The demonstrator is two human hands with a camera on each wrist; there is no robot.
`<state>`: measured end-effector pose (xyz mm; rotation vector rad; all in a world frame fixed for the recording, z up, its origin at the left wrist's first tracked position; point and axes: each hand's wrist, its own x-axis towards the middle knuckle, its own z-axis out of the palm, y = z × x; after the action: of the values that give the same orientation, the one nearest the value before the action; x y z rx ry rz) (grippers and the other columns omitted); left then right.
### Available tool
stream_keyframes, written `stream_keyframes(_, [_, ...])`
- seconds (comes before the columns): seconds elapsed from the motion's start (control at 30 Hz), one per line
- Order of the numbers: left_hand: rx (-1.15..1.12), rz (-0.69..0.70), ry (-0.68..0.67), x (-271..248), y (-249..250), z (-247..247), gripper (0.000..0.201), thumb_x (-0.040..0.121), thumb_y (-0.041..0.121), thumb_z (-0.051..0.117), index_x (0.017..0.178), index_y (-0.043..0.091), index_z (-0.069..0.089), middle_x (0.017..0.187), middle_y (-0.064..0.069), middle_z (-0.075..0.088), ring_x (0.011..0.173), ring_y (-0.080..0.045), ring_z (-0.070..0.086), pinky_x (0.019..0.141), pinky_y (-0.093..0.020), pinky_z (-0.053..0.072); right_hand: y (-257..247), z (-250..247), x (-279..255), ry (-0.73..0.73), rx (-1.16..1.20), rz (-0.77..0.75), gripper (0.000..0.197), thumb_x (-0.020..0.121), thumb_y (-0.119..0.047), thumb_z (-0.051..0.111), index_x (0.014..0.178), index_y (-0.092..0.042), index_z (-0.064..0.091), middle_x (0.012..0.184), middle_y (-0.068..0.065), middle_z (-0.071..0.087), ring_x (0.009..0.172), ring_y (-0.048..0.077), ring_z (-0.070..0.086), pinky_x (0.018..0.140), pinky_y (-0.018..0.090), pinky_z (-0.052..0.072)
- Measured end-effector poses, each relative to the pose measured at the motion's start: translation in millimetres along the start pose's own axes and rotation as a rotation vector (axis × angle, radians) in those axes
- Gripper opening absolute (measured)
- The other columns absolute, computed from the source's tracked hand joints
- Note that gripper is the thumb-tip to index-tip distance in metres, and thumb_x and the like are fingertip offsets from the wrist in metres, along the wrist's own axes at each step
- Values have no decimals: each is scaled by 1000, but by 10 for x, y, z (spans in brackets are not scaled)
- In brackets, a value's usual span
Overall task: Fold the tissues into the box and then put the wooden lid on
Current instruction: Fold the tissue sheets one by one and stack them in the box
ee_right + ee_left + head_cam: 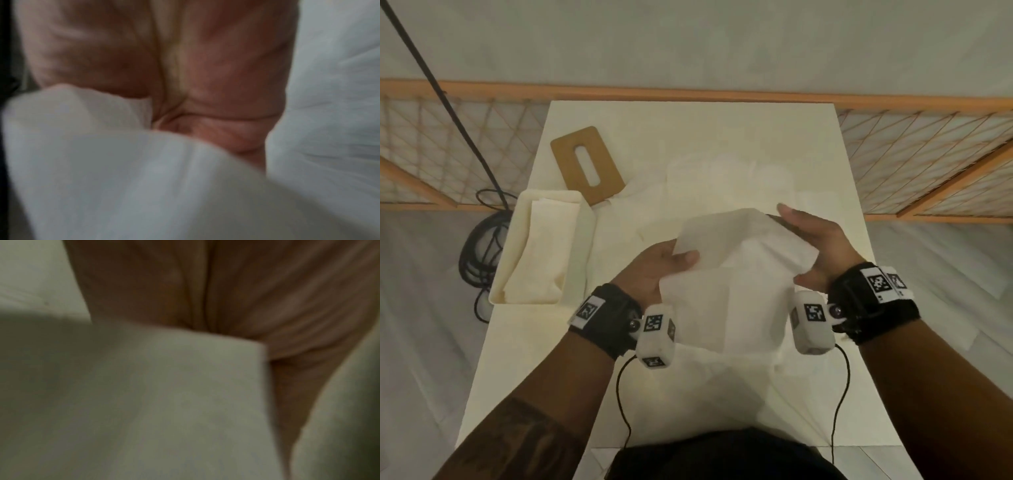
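A white tissue [736,274] hangs in the air over the middle of the table, partly folded over at its top. My left hand [661,267] pinches its left edge with the thumb on top. My right hand [815,243] holds its right side, thumb and fingers around the fold. Both wrist views are blurred and show only a palm [226,288] against the tissue [164,402], and a palm [205,73] with the tissue [123,178]. The cream box [515,219] sits at the table's left edge with folded tissues [544,253] inside. The wooden lid [585,164] with its slot lies behind the box.
More loose white tissues [729,174] lie spread on the white table [551,377] beyond my hands. A black cable [479,246] coils on the floor left of the box. A wooden lattice rail [914,161] runs behind the table.
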<state>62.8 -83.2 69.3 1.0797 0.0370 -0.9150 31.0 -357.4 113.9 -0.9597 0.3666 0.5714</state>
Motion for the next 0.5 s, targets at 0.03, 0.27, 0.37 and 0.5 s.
stream_keyframes(0.03, [-40, 38, 29, -2, -23, -1, 51, 70, 28, 90, 114, 8, 75, 111, -16, 74, 95, -28, 74, 75, -35, 60, 56, -56, -15, 38, 24, 19, 71, 98, -60, 44, 134, -2, 63, 132, 21, 63, 123, 40, 60, 104, 45, 45])
stream_keyframes(0.27, [176, 144, 262, -93, 23, -91, 43, 85, 16, 77, 125, 6, 66, 121, -14, 72, 111, -32, 68, 87, -37, 58, 442, -191, -60, 1, -98, -36, 56, 93, -33, 71, 137, -1, 58, 135, 21, 64, 122, 36, 64, 91, 38, 58])
stream_keyframes(0.37, [211, 144, 212, -146, 85, -144, 41, 81, 10, 73, 122, 10, 68, 121, -10, 73, 113, -27, 69, 89, -33, 58, 461, -149, -24, 119, -236, -98, 36, 92, -3, 67, 127, 1, 65, 126, 19, 70, 117, 35, 67, 90, 37, 59])
stream_keyframes(0.5, [467, 148, 193, -160, 135, -264, 35, 79, 27, 83, 113, 21, 77, 120, -6, 74, 117, -28, 67, 104, -45, 51, 443, -181, -12, 233, -358, -210, 28, 91, -2, 69, 119, -1, 71, 114, 17, 75, 108, 33, 72, 91, 41, 59])
